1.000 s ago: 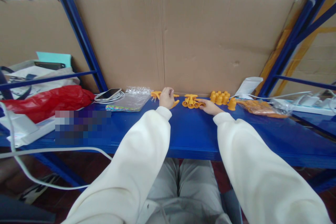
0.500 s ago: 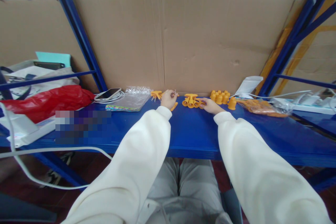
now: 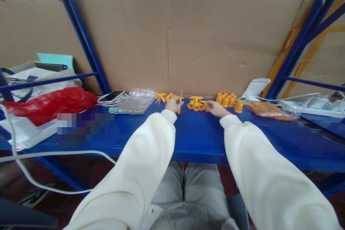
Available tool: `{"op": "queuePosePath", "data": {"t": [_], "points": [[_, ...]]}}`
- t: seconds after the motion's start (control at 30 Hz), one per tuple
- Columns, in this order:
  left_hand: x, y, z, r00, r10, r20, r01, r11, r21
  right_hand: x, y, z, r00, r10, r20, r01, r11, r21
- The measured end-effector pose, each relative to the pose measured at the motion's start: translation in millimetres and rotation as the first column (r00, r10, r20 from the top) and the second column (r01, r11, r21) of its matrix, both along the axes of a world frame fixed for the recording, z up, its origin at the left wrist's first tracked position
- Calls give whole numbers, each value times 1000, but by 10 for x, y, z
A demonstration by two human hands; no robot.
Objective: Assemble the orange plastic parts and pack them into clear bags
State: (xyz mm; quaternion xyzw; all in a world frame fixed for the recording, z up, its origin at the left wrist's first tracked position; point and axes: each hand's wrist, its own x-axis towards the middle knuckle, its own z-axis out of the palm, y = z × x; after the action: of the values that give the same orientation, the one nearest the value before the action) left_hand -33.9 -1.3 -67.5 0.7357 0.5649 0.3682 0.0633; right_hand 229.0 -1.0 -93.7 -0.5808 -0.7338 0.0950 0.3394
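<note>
My left hand (image 3: 173, 104) is closed round a small orange plastic part with a thin metal spring sticking up from it, near the back of the blue shelf (image 3: 199, 140). More orange pieces (image 3: 161, 96) lie just left of that hand. My right hand (image 3: 216, 108) pinches the right end of an orange multi-cup assembly (image 3: 197, 103) lying on the shelf. A cluster of orange cups (image 3: 225, 99) stands just right of that hand.
A cardboard sheet (image 3: 188, 43) closes the back. On the left lie a clear plastic bag (image 3: 133, 103), a phone with white cable (image 3: 111, 96) and a red bag (image 3: 48, 103). At right are a bag of orange parts (image 3: 268, 110), a white pouch (image 3: 254, 88) and blue uprights (image 3: 299, 36).
My left hand has moved slightly toward me and to the right with its orange part, uncovering the orange pieces behind it. My right hand stays on the assembly.
</note>
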Motion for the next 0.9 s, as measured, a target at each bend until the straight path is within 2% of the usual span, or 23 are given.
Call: {"op": "queuePosePath", "data": {"t": [0.17,0.4,0.5,0.57,0.63,0.73,0.8,0.9], "points": [[-3,8,-38,996,-26,-82,16,993,-117,-49,-43,14,1000,-2,-24,3,1000,10],[-8,-4,-30,992,-40,-118,23,991,-135,-90,-74,41,999,-29,-30,27,999,-38],[-9,-26,-6,988,-32,-149,10,989,-148,-46,-41,78,999,-33,-33,34,999,32],[-10,-37,8,985,-30,-171,2,987,-162,3,-39,124,996,-93,-6,93,984,154],[-9,-45,16,981,-26,-193,-8,985,-173,56,-69,172,977,-211,30,195,942,272],[-5,-53,19,978,-23,-208,-15,984,-178,117,-158,214,911,-405,71,360,868,342],[-1,-55,16,979,-24,-204,-14,983,-181,141,-215,213,859,-501,105,448,835,320],[1,-53,9,982,-27,-186,-8,983,-185,157,-255,191,821,-538,191,516,843,154]]}}
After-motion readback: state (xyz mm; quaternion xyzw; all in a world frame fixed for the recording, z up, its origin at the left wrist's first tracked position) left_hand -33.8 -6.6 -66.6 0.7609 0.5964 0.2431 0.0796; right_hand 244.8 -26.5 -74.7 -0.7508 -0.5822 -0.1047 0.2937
